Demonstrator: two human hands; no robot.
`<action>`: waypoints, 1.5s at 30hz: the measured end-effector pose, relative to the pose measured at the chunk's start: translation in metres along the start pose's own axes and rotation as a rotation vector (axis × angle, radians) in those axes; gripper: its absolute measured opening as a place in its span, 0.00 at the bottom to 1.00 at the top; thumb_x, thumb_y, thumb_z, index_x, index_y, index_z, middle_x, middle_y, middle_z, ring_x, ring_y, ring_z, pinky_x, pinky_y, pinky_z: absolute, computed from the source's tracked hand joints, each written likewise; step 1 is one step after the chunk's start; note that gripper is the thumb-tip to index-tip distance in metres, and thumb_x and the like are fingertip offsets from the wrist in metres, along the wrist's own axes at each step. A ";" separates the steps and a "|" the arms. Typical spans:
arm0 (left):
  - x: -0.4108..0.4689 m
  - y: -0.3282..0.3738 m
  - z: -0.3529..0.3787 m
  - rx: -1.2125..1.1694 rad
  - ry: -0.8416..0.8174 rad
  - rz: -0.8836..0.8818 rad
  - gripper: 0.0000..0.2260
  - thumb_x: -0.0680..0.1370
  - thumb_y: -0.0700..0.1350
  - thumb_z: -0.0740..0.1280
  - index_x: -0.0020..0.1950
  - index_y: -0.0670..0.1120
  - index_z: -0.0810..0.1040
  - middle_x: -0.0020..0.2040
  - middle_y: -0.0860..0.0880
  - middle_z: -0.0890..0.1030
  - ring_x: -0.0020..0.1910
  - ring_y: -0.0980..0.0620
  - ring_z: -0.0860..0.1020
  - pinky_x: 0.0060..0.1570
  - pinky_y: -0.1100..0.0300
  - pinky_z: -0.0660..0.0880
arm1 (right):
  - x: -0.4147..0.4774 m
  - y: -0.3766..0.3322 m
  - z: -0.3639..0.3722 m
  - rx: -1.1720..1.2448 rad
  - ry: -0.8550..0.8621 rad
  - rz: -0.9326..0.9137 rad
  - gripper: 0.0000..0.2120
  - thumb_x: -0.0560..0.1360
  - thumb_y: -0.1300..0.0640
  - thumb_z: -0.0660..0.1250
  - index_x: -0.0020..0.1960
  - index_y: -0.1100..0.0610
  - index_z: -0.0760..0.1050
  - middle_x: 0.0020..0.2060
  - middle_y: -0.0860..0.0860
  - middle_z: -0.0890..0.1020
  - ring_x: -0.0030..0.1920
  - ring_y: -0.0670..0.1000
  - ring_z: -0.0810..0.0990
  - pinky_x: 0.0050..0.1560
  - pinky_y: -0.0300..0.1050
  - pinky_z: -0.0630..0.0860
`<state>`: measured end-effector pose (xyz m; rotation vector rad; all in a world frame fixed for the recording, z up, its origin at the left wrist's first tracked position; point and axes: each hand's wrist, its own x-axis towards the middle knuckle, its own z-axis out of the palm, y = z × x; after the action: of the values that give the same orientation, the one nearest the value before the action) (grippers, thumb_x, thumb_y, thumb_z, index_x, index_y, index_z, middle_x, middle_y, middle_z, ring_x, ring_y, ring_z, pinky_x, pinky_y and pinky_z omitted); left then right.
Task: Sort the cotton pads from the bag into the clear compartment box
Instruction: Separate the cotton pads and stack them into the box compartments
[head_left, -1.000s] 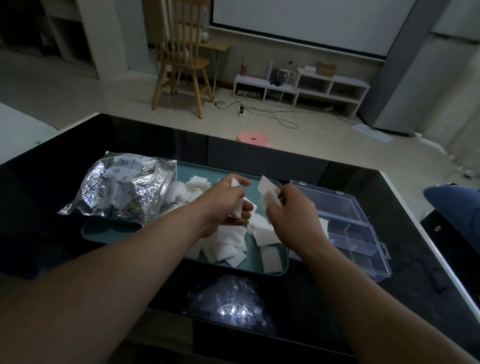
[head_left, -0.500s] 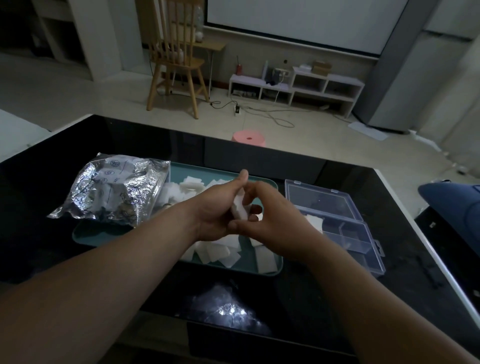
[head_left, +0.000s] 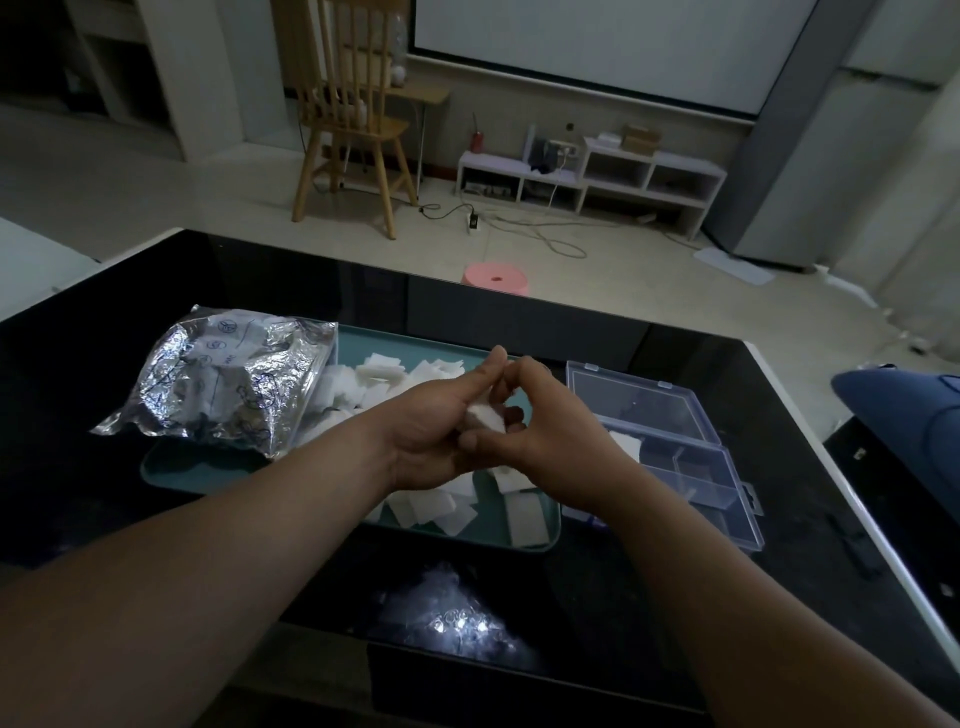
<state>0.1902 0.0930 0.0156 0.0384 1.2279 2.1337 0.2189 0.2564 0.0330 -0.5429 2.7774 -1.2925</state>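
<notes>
Dead centre of the frame, over the tray (head_left: 171, 462), the left hand (head_left: 436, 431) and right hand (head_left: 550, 431) meet, fingers (head_left: 491, 366) curled round one small stack (head_left: 485, 415) pinched between them. Loose pads (head_left: 436, 512) litter the tray underneath. The box (head_left: 691, 467) sits just right of the stack, so the right hand's nearer; I'd guess it does the drop. The bag (head_left: 228, 384) lies over at the left.

We are in a home living room: a white projector screen (head_left: 597, 47) hangs on the far wall above a low white shelf unit (head_left: 592, 174), a wooden chair (head_left: 353, 124) and loose cables (head_left: 543, 236) are on the pale floor (head_left: 156, 197), and a pink stool (head_left: 496, 279) sits just beyond our black desk (head_left: 78, 389).
</notes>
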 end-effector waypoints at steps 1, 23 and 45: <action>-0.001 -0.001 0.002 0.010 -0.004 -0.016 0.22 0.79 0.64 0.67 0.58 0.47 0.85 0.53 0.42 0.74 0.52 0.45 0.70 0.55 0.52 0.80 | 0.000 0.001 0.002 0.001 -0.020 0.006 0.21 0.71 0.49 0.80 0.56 0.50 0.72 0.50 0.44 0.79 0.46 0.44 0.82 0.48 0.46 0.83; -0.004 0.000 0.004 -0.038 -0.008 -0.049 0.24 0.85 0.61 0.53 0.59 0.50 0.84 0.57 0.43 0.81 0.54 0.48 0.80 0.53 0.52 0.80 | 0.004 0.007 0.004 0.045 0.040 0.013 0.20 0.72 0.50 0.79 0.52 0.50 0.69 0.51 0.47 0.81 0.49 0.47 0.86 0.47 0.56 0.86; -0.003 0.042 -0.034 -0.214 0.496 0.150 0.03 0.81 0.41 0.65 0.50 0.46 0.71 0.36 0.50 0.67 0.29 0.58 0.62 0.17 0.68 0.56 | 0.003 0.019 0.009 -0.483 -0.076 0.143 0.09 0.80 0.50 0.70 0.60 0.48 0.80 0.53 0.46 0.84 0.51 0.48 0.81 0.56 0.49 0.81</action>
<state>0.1586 0.0512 0.0306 -0.5355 1.2844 2.4845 0.2123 0.2599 0.0130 -0.3836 2.9941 -0.5562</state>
